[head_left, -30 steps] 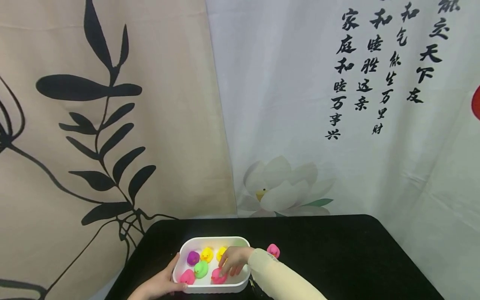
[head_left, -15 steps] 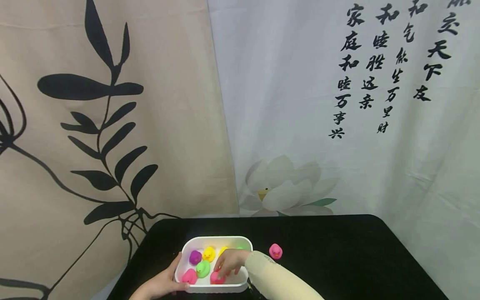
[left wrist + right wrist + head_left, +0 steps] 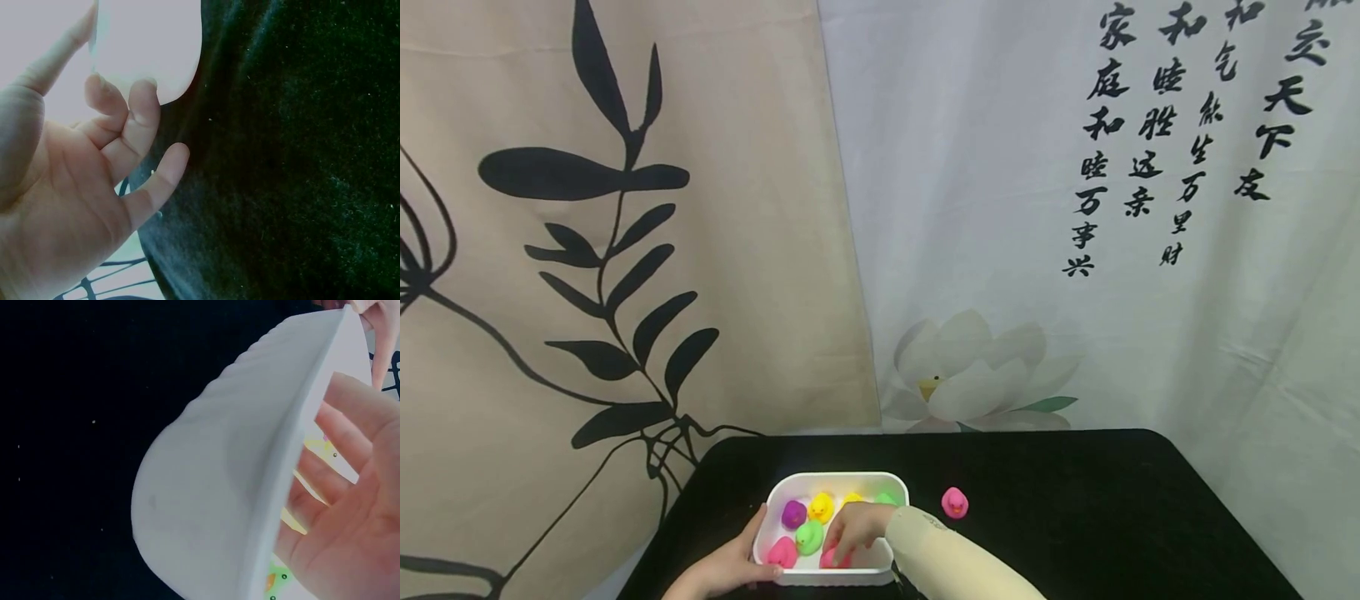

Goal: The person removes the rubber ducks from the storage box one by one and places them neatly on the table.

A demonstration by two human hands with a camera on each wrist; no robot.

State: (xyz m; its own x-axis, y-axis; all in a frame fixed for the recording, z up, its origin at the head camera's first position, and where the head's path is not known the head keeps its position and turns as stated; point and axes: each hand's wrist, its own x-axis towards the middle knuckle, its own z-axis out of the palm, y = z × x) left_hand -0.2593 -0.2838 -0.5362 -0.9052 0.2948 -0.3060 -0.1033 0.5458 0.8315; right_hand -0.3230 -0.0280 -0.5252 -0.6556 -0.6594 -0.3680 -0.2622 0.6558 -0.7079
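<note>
A white tray [image 3: 842, 577] holds several small rubber ducks. My left hand [image 3: 730, 563] grips its left end, thumb at the front corner; the left wrist view shows the fingers against the outer wall. Inside the tray, my right hand [image 3: 859, 527] pinches a pink rubber duck [image 3: 835, 560] near the front wall, partly covered by the fingers. In the right wrist view the tray wall [image 3: 212, 462] hides those fingertips. Left of this hand lie another pink duck [image 3: 782, 552], a green duck [image 3: 809, 537], a purple duck [image 3: 793, 514] and a yellow duck [image 3: 822, 507].
One pink duck [image 3: 955, 502] sits outside the tray, to its right, on the black-covered table [image 3: 1075, 517]. At the tray's back right are a second yellow duck [image 3: 852, 498] and a second green one [image 3: 886, 498]. A printed curtain [image 3: 760, 250] hangs behind the table.
The right hand's fingers have come down and closed around the pink duck at the front of the tray. My left hand keeps its grip; the whole view has shifted slightly.
</note>
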